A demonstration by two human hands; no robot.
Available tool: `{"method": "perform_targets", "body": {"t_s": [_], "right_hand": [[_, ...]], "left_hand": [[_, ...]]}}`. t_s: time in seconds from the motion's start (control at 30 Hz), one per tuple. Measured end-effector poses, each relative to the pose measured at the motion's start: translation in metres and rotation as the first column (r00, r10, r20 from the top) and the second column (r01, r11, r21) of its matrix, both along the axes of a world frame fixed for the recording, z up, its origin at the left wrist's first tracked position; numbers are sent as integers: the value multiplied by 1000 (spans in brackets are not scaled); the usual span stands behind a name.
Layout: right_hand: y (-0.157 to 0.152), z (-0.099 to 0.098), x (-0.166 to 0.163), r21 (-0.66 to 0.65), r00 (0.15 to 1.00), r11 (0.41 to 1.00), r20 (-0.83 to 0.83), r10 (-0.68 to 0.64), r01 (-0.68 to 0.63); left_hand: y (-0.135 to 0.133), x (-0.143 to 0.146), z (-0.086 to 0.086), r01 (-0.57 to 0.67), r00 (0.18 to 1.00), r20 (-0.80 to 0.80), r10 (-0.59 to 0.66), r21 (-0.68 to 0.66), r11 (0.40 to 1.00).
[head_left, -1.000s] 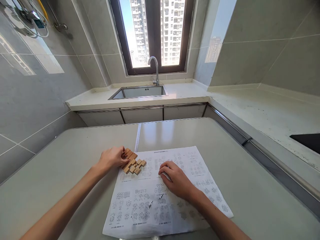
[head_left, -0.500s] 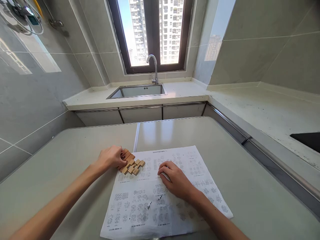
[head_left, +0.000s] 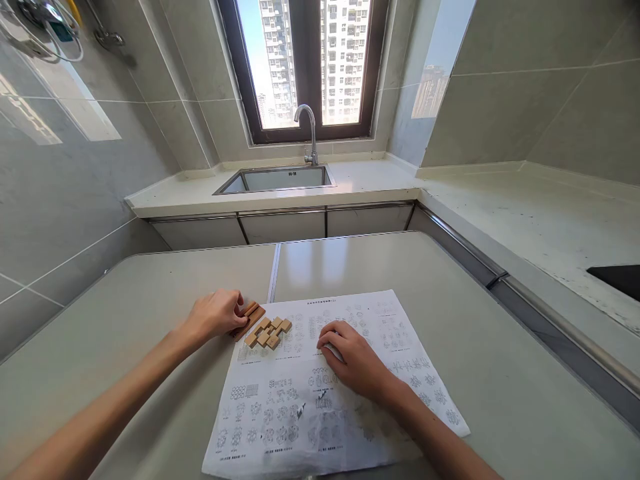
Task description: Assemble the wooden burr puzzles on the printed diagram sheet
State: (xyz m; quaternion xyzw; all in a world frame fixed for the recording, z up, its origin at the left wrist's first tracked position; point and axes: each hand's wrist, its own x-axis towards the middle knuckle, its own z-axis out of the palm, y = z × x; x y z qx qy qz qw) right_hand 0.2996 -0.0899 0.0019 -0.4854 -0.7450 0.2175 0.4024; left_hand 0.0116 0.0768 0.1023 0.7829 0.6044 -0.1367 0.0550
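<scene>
My left hand (head_left: 220,313) is closed, thumb and fingers pinching a reddish-brown wooden piece (head_left: 251,320) at the top left corner of the printed sheet. Part of that piece is hidden behind the fingers. Just right of it, a cluster of pale wooden blocks (head_left: 270,332) lies on the paper, apart from my fingers. My right hand (head_left: 353,360) rests on the sheet of paper (head_left: 280,417) near its middle, fingers curled in. Whether anything is inside the curl is hidden. Small line drawings and captions cover the sheet, which has a few small tears.
The sheet lies on a pale table (head_left: 150,293) with a seam (head_left: 274,273) down it. Beyond stand a counter with a sink (head_left: 280,179), a tap (head_left: 313,137) and a window. Another counter (head_left: 545,207) with a metal-railed edge runs along the right.
My left hand has drawn slightly left with the reddish-brown piece, and a gap now shows between it and the pale blocks. My right hand has stayed in place.
</scene>
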Motion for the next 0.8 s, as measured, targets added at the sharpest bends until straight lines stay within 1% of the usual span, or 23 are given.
{"method": "perform_targets", "body": {"t_s": [0.37, 0.6, 0.8], "right_hand": [[-1, -1, -1, -33, 1000, 999, -7, 0, -1], [-1, 1, -1, -42, 1000, 999, -13, 3, -4], [0, 1, -1, -40, 1000, 999, -21, 8, -8]], "left_hand": [[-7, 13, -7, -1, 998, -67, 1, -7, 1000], [-9, 10, -6, 6, 999, -34, -7, -30, 1000], [-14, 13, -5, -14, 1000, -25, 14, -7, 1000]]}}
